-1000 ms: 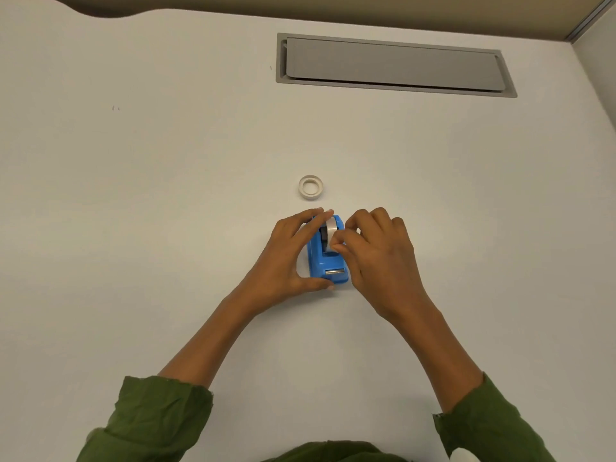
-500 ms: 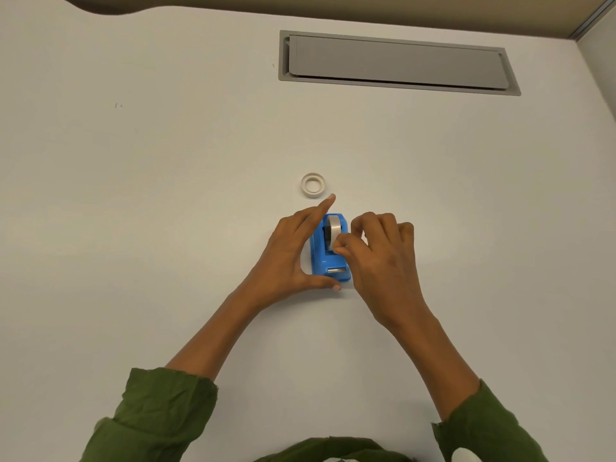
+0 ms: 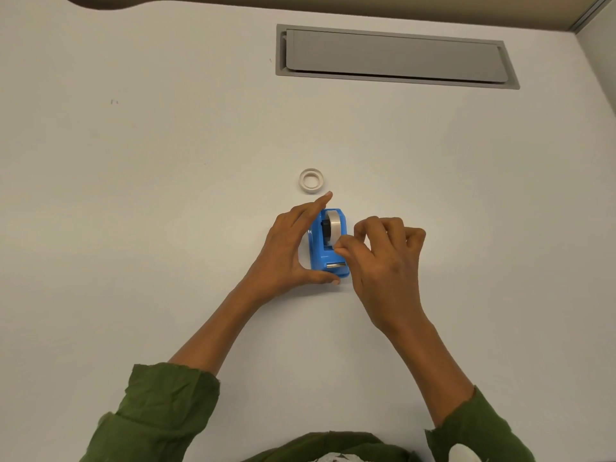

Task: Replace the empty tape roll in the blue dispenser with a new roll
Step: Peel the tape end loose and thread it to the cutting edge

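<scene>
The blue dispenser (image 3: 325,258) stands on the white table with a white tape roll (image 3: 333,226) seated in its cradle. My left hand (image 3: 286,248) clasps the dispenser from the left, thumb at its near end and index finger stretched along its far side. My right hand (image 3: 383,255) hovers at the dispenser's right, thumb and forefinger pinched together just below the roll; whether a tape end lies between them is too small to tell. A thin, empty tape ring (image 3: 311,181) lies flat beyond the dispenser.
A grey rectangular cable hatch (image 3: 393,56) is set into the table (image 3: 133,195) at the back right. The table's far edge runs along the top of the view. Green sleeves cover both forearms near the bottom.
My right hand has drawn back from the roll toward the near right, fingers pinched. My left index finger has straightened out past the dispenser's far end. The dispenser has stayed in place.
</scene>
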The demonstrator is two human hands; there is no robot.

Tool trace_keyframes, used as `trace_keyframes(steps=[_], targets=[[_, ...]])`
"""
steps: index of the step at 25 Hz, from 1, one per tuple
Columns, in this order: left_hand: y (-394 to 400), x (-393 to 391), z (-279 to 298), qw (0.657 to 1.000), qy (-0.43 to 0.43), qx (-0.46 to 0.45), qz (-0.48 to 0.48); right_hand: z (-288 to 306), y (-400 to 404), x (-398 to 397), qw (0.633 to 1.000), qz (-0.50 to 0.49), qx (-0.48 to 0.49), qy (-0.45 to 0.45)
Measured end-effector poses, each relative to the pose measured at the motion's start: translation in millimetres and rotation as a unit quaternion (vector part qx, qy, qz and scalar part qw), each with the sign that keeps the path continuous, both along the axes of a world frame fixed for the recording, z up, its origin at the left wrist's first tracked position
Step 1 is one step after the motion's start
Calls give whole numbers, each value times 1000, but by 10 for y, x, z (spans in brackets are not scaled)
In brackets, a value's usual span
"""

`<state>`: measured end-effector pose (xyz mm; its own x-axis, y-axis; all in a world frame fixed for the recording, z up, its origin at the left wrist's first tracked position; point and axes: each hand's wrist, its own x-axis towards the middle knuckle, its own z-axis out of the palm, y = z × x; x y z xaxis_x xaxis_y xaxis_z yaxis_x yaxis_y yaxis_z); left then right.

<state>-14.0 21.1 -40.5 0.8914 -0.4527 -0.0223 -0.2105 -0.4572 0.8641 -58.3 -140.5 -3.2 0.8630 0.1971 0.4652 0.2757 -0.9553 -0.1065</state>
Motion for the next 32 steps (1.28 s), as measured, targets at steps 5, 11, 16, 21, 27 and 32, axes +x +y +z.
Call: trace_keyframes(steps=[5,11,16,21,27,32], targets=[[-2,14,-39,1000,10,-13,11,-72,15,-112,999,-5,6,-50],[2,32,-74,1000,21,-5,13,-116,12,-164,996,-24,-1,-91],[4,24,-67,1000,22,-5,15,-122,48,-208,991,-33,1,-127],[-4,26,-66,1000,22,-4,15,-147,53,-220,989,-37,4,-143],[2,26,-68,1000,24,-6,15,-156,55,-243,987,-43,19,-153],[-4,23,-57,1000,25,-7,14,-171,44,-268,988,-41,13,-150]])
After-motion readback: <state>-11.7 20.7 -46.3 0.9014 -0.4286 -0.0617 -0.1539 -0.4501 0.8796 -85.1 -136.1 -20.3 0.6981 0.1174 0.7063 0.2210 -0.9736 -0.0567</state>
